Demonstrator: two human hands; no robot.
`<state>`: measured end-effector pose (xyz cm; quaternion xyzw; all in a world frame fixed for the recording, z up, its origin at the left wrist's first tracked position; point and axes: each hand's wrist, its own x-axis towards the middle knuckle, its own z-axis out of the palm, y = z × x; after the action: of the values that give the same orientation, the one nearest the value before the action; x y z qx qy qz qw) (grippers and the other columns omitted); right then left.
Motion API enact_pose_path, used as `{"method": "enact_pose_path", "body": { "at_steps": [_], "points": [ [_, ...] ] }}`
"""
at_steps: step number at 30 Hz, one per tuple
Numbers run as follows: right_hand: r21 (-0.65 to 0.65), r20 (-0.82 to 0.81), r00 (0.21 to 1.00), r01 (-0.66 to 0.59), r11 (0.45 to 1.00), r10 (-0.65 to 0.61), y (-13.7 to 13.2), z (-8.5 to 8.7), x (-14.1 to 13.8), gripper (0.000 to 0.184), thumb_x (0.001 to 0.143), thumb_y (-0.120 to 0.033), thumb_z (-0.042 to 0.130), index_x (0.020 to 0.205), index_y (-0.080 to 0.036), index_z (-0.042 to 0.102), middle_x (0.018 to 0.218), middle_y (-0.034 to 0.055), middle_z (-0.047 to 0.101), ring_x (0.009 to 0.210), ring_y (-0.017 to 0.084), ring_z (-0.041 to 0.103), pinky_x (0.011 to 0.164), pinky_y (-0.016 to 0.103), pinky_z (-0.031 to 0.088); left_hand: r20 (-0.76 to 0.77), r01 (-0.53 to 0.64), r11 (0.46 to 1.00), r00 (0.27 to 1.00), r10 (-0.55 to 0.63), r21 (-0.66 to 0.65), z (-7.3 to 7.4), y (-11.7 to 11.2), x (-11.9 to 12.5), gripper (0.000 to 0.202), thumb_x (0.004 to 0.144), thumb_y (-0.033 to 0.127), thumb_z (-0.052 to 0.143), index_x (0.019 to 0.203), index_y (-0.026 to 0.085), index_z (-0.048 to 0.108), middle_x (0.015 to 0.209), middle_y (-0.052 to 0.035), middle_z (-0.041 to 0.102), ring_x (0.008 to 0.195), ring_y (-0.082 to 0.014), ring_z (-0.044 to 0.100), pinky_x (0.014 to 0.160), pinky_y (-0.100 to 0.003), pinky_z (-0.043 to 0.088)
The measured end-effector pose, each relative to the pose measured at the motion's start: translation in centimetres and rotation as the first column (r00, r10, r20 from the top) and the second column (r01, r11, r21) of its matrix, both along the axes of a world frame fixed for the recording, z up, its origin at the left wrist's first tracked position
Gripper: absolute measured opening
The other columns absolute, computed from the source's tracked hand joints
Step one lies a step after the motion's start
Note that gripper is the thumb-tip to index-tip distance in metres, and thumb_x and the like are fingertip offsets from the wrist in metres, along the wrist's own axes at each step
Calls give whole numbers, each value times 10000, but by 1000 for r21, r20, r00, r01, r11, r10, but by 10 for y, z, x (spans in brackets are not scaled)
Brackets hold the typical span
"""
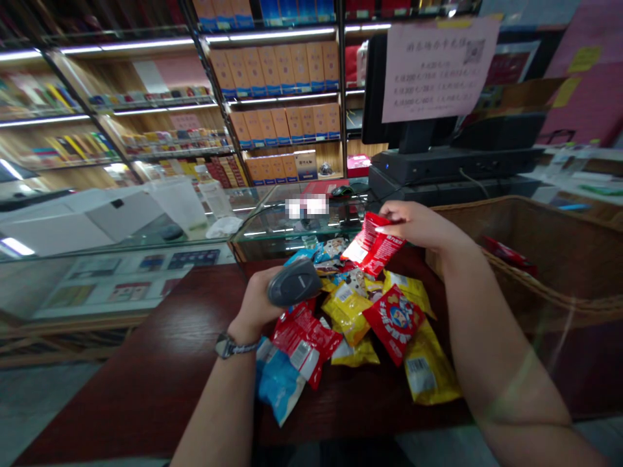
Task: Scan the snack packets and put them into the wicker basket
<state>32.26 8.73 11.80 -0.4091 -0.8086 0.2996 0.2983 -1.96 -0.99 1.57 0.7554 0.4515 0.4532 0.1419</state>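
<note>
My left hand [257,299] grips a dark handheld barcode scanner [294,283], its head tilted toward the pile of snack bags. Pinched by its top edge in my right hand [406,224] is a red snack bag [372,245], raised over the far side of the pile. Under both hands lie yellow bags [346,310], another red bag [395,319] with a cartoon print, and several blue-and-white packets. Near my left wrist, a red bag [306,340] with a barcode overlaps a blue bag [278,379]. The scanner's handle is mostly hidden by my fingers.
A wicker basket [487,207] with a red packet [509,253] inside stands at the right. Beyond the brown table [160,363] are a glass counter [146,272], a white box [78,220], a monitor [374,91] with a pink notice, and stocked shelves.
</note>
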Motion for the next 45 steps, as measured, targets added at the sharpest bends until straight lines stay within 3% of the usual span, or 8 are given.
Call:
{"method": "enact_pose_path", "body": {
  "at_steps": [13, 21, 24, 27, 31, 34, 41, 45],
  "points": [
    [127, -35, 984, 178, 976, -175, -8, 9, 7, 206, 810, -373, 643, 936, -214, 607, 893, 40, 725, 807, 206, 673, 693, 302, 515, -3, 17, 1000, 1000, -17, 5, 3, -2, 3, 338, 660, 305, 787, 971, 178, 749, 923, -76, 805, 827, -281, 757, 756, -365, 614],
    [459, -336, 366, 868, 189, -868, -39, 29, 54, 396, 847, -230, 507, 1219, -260, 639, 1282, 145, 647, 1187, 393, 588, 971, 594, 431, -10, 33, 999, 999, -33, 13, 5, -2, 3, 343, 662, 314, 796, 969, 170, 751, 924, -94, 798, 783, -268, 750, 710, -347, 610],
    [487, -201, 443, 819, 303, -874, -36, 27, 57, 495, 885, -328, 481, 1378, -304, 526, 1467, 148, 497, 1329, 487, 426, 1035, 660, 338, -13, 36, 999, 999, -36, 17, 5, -2, 4, 339, 670, 311, 796, 976, 173, 754, 922, -93, 799, 794, -271, 754, 720, -350, 612],
    [433, 5, 678, 661, 612, -735, -24, 22, 52, 460, 849, -342, 557, 1284, -210, 628, 1310, 154, 626, 1202, 374, 575, 1012, 544, 453, -13, 33, 999, 999, -32, 21, 4, -1, 3, 360, 667, 304, 802, 1000, 175, 754, 960, -97, 801, 823, -278, 758, 747, -360, 615],
    [-3, 421, 906, 63, 998, -56, -6, 6, 32, 461, 689, -339, 746, 1135, -226, 725, 1124, 54, 729, 990, 235, 683, 861, 339, 534, -15, 26, 999, 1000, -25, 33, 1, 1, 1, 389, 661, 298, 800, 1025, 169, 749, 978, -100, 802, 847, -286, 757, 765, -362, 613],
    [-295, 599, 728, -186, 937, 333, -6, -9, -1, 508, 562, -383, 846, 1052, -270, 770, 1030, 7, 752, 919, 223, 695, 751, 272, 512, -24, 27, 999, 999, -26, 42, 1, 1, 0, 376, 660, 280, 781, 1019, 170, 749, 949, -88, 803, 817, -273, 754, 754, -352, 609],
    [-423, 807, 384, -156, 893, 449, -33, -28, -81, 650, 462, -384, 914, 1068, -197, 774, 967, 23, 750, 738, 194, 661, 594, 254, 440, -33, 30, 998, 999, -29, 58, 4, 2, 0, 357, 647, 268, 754, 985, 156, 748, 903, -73, 802, 768, -258, 746, 712, -336, 602],
    [-338, 775, 507, -170, 926, 376, -20, -25, -67, 477, 572, -395, 870, 984, -168, 791, 886, 31, 747, 743, 196, 650, 605, 265, 428, -29, 32, 998, 999, -30, 59, 4, 1, 1, 357, 649, 280, 764, 982, 152, 746, 931, -82, 802, 795, -269, 748, 739, -346, 601]
  ]
}}
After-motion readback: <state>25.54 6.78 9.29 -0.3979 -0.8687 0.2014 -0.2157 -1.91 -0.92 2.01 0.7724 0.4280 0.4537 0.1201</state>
